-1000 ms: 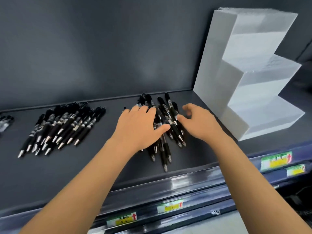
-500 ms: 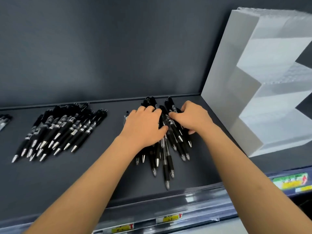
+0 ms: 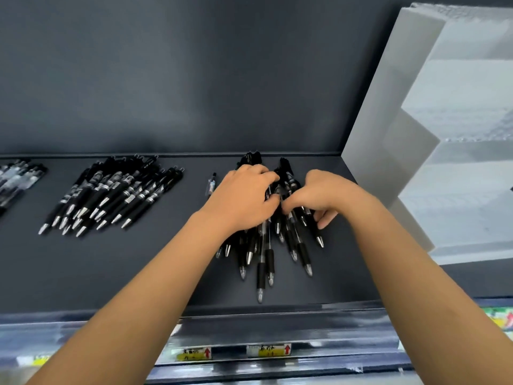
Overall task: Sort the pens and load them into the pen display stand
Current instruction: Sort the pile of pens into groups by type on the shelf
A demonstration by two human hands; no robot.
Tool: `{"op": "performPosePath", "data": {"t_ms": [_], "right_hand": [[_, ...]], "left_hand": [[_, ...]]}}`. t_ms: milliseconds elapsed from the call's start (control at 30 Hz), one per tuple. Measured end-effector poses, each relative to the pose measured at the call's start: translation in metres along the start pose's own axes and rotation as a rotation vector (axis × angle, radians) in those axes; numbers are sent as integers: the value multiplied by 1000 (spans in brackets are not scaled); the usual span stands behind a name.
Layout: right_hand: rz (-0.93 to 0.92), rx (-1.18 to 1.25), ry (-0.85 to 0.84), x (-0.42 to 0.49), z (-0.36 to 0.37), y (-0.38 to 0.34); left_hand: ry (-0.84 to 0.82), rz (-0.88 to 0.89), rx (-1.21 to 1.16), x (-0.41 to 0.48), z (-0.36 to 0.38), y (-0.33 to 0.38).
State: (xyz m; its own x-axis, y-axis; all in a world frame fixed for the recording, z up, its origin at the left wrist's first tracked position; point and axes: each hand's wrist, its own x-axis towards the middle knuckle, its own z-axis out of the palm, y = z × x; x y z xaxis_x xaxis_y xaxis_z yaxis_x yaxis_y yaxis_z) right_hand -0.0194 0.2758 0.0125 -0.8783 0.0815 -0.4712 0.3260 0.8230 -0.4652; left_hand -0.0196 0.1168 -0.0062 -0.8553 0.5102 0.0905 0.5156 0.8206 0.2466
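A pile of black pens (image 3: 266, 254) lies in the middle of the dark shelf (image 3: 166, 268), tips toward me. My left hand (image 3: 244, 198) curls over the pile's left side and my right hand (image 3: 322, 195) curls over its right side, fingers wrapped round several pens; both hands gather the bundle between them. The white stepped pen display stand (image 3: 388, 151) rises at the right, its tiers bare. One thin clear pen (image 3: 211, 184) lies alone just left of my left hand.
A second heap of black pens (image 3: 111, 193) lies further left, and a third group (image 3: 19, 179) at the left edge. The dark back wall (image 3: 194, 79) closes the shelf. Yellow price labels (image 3: 266, 350) run along the front rail.
Both hands have closed in on the middle pile from open and apart to curled round the pens. The view has shifted, so the stand sits further right.
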Motion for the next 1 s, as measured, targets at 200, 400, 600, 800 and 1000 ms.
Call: {"op": "performPosePath", "data": {"t_ms": [200, 400, 600, 800, 1000], "right_hand": [[10, 20, 92, 3, -5, 8], [-13, -9, 193, 10, -2, 11], [-35, 184, 253, 8, -1, 27], [9, 221, 192, -14, 2, 33], [7, 133, 313, -16, 19, 21]], "left_hand": [[57, 0, -27, 2, -3, 0], [74, 14, -44, 5, -4, 10], [62, 19, -27, 2, -3, 15], [99, 20, -23, 2, 1, 26], [154, -21, -51, 1, -1, 28]]}}
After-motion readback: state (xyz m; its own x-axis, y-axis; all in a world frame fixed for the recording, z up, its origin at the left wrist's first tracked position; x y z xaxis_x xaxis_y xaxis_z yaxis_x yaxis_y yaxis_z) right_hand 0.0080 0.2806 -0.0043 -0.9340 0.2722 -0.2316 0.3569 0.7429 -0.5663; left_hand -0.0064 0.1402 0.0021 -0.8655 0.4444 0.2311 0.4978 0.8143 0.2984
